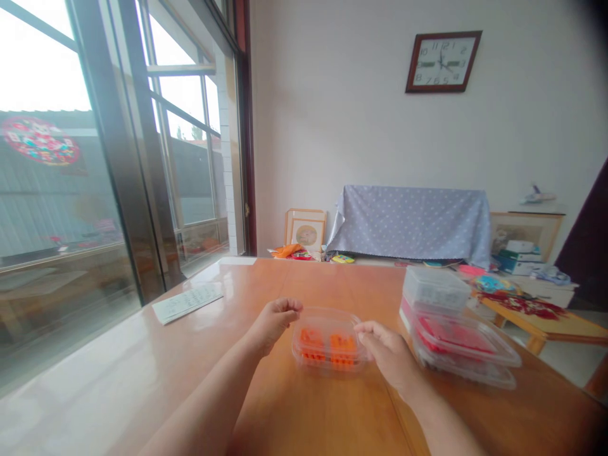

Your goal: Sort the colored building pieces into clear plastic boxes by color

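Observation:
A small clear plastic box point(327, 323) with orange pieces point(327, 347) inside stands on the wooden table point(304, 411) in front of me. My left hand point(275, 323) grips its left rim with curled fingers. On the opposite rim, my right hand point(387, 351) holds the box with bent fingers. The lid appears closed over the orange pieces.
A stack of clear boxes point(456, 335) with red contents stands to the right, a smaller lidded box point(434, 288) on top. A printed sheet of paper point(187, 302) lies at the left near the window. Behind are a covered piece of furniture point(413, 221) and a low table point(546, 316).

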Tool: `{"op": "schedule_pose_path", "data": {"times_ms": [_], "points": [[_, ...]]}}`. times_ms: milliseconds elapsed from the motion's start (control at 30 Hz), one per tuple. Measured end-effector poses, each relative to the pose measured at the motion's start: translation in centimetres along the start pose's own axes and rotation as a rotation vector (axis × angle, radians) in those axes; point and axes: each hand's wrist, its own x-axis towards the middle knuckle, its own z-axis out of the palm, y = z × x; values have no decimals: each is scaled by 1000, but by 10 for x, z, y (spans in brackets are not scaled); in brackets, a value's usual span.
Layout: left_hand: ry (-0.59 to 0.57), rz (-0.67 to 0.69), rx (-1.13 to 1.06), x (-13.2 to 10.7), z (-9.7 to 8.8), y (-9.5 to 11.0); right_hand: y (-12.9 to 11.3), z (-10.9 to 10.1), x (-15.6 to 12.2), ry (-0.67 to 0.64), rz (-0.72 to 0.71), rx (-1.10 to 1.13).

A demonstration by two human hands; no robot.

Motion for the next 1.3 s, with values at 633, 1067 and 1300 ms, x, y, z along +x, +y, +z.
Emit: {"op": "schedule_pose_path", "data": {"times_ms": [633,1067,1300], "points": [[-33,-66,268,4,-5,-18,23,-1,6,-99,-11,-223],[-144,-250,268,2,-2,-17,43,0,17,102,88,-232],[-182,-271,194,2,-2,-19,25,7,12,16,72,-158]]}}
